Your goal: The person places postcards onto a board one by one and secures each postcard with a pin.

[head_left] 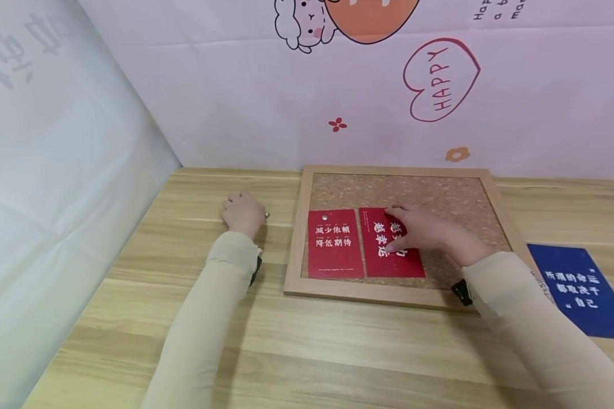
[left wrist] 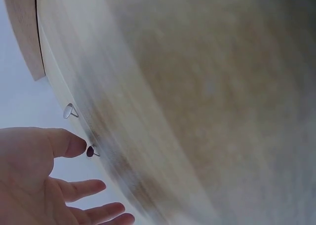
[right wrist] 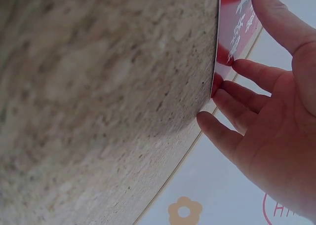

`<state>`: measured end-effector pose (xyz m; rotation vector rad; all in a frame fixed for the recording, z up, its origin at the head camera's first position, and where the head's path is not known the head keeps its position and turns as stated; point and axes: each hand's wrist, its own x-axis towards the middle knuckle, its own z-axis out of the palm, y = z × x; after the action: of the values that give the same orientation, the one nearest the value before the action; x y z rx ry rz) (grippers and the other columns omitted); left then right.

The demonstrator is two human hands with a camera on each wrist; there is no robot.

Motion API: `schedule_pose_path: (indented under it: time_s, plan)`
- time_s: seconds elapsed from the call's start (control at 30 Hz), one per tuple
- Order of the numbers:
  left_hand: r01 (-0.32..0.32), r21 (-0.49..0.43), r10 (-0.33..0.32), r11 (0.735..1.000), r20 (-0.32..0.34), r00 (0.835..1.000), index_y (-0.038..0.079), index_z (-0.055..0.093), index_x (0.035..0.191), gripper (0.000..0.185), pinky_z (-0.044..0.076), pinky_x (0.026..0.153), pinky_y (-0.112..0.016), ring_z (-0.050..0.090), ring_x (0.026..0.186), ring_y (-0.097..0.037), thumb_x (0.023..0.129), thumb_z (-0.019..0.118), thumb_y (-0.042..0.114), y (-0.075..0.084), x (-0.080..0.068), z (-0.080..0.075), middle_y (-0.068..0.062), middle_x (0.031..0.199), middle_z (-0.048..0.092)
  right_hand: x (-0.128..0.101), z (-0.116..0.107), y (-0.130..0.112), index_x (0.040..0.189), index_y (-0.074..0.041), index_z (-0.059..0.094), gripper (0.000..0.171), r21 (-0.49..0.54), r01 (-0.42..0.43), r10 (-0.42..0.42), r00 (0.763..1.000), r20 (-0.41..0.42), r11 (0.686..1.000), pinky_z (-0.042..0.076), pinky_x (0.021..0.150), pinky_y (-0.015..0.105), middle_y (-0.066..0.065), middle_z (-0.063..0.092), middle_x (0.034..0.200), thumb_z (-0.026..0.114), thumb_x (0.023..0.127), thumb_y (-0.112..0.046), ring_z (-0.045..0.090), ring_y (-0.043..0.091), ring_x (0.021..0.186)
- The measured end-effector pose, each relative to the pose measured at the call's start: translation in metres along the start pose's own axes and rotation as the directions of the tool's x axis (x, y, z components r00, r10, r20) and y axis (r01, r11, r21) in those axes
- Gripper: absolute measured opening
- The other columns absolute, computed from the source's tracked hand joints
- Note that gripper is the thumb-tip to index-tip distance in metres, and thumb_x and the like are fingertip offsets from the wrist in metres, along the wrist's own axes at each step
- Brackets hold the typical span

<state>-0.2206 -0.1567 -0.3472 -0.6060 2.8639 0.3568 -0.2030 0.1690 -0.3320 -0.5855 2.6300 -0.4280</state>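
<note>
Head: right hand (head_left: 430, 233) presses red card (head_left: 391, 244) flat on corkboard (head_left: 440, 193), fingers straight. L wrist: left hand (left wrist: 34, 185) fingers relaxed, apart, by pins (left wrist: 69, 111) on surface. R wrist: fingers (right wrist: 247, 99) at card edge; best keep it square beside pinned card.

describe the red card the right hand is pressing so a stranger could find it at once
Start at the cork board in its wooden frame on the table. Two red cards lie side by side on its lower left part. The one meant is the right-hand card, under the right hand; unlike the left card, which has a pin at its top, no pin shows on it.
</note>
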Motion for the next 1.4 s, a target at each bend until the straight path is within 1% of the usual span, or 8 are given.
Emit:
schedule_pose_path:
  time_s: [0.17, 0.33, 0.4, 0.53, 0.8, 1.17, 1.4]
  plan:
    - [-0.022, 0.042, 0.022, 0.999, -0.005, 1.0, -0.005, 0.039, 0.133, 0.047, 0.044, 0.096, -0.045, 0.046, 0.12, -0.037, 0.101, 0.037, 0.029, 0.0011, -0.0012, -0.0018, -0.025, 0.13, 0.045, 0.0005, 0.0004, 0.0002, 0.146, 0.004, 0.031, 0.088, 0.003, -0.014, 0.014, 1.0, 0.006, 1.0, 0.028, 0.107, 0.065, 0.032, 0.023, 0.151, 0.075, 0.081, -0.037, 0.021, 0.052, 0.137]
    - [-0.066, 0.131, 0.068, 0.989, -0.015, 0.998, -0.006, 0.04, 0.136, 0.049, 0.046, 0.096, -0.041, 0.049, 0.12, -0.034, 0.102, 0.037, 0.029, 0.0019, -0.0005, -0.0026, -0.024, 0.131, 0.049, 0.0012, 0.0007, 0.0004, 0.146, 0.003, 0.031, 0.088, 0.006, -0.022, 0.022, 1.0, 0.008, 1.0, 0.029, 0.107, 0.065, 0.031, 0.022, 0.151, 0.075, 0.081, -0.036, 0.021, 0.052, 0.137]
    - [-0.082, 0.143, 0.085, 0.986, -0.017, 0.996, -0.007, 0.042, 0.135, 0.047, 0.047, 0.095, -0.04, 0.051, 0.119, -0.033, 0.102, 0.037, 0.027, 0.002, 0.0001, -0.0023, -0.023, 0.129, 0.051, 0.0014, 0.0008, 0.0008, 0.146, 0.003, 0.031, 0.089, 0.003, -0.022, 0.022, 1.0, 0.008, 1.0, 0.029, 0.107, 0.065, 0.031, 0.023, 0.151, 0.075, 0.081, -0.037, 0.022, 0.052, 0.137]
    - [-0.096, 0.134, 0.1, 0.986, -0.018, 0.995, -0.007, 0.046, 0.132, 0.044, 0.048, 0.094, -0.04, 0.053, 0.116, -0.033, 0.101, 0.038, 0.023, 0.0024, 0.0011, -0.0015, -0.022, 0.125, 0.054, 0.0017, 0.001, 0.0007, 0.146, 0.002, 0.031, 0.089, 0.005, -0.028, 0.028, 1.0, 0.01, 1.0, 0.029, 0.107, 0.065, 0.03, 0.023, 0.152, 0.074, 0.08, -0.039, 0.022, 0.052, 0.137]
    - [-0.097, 0.1, 0.101, 0.99, -0.037, 0.994, -0.006, 0.051, 0.128, 0.039, 0.049, 0.093, -0.041, 0.054, 0.113, -0.032, 0.101, 0.038, 0.019, 0.0029, 0.0007, -0.001, -0.02, 0.121, 0.055, 0.0019, 0.0013, 0.0006, 0.146, 0.003, 0.03, 0.089, 0.009, -0.03, 0.03, 1.0, 0.009, 1.0, 0.028, 0.107, 0.065, 0.031, 0.021, 0.152, 0.074, 0.081, -0.038, 0.021, 0.051, 0.138]
    - [-0.084, 0.059, 0.087, 0.995, -0.045, 0.995, -0.006, 0.05, 0.124, 0.036, 0.051, 0.091, -0.041, 0.057, 0.112, -0.032, 0.101, 0.04, 0.02, 0.0035, 0.0002, 0.0009, -0.02, 0.12, 0.059, 0.0018, 0.0015, 0.0017, 0.146, 0.003, 0.031, 0.089, 0.011, -0.022, 0.022, 1.0, 0.007, 1.0, 0.029, 0.107, 0.065, 0.03, 0.022, 0.152, 0.074, 0.081, -0.039, 0.022, 0.051, 0.138]
    - [-0.075, 0.045, 0.077, 0.996, -0.044, 0.996, -0.004, 0.051, 0.121, 0.034, 0.052, 0.088, -0.042, 0.061, 0.109, -0.032, 0.101, 0.041, 0.02, 0.0043, 0.0004, 0.0014, -0.019, 0.118, 0.061, 0.0017, 0.0014, 0.0016, 0.147, 0.001, 0.03, 0.089, 0.017, -0.03, 0.03, 0.999, 0.012, 0.999, 0.027, 0.107, 0.066, 0.03, 0.019, 0.153, 0.074, 0.081, -0.039, 0.019, 0.051, 0.139]
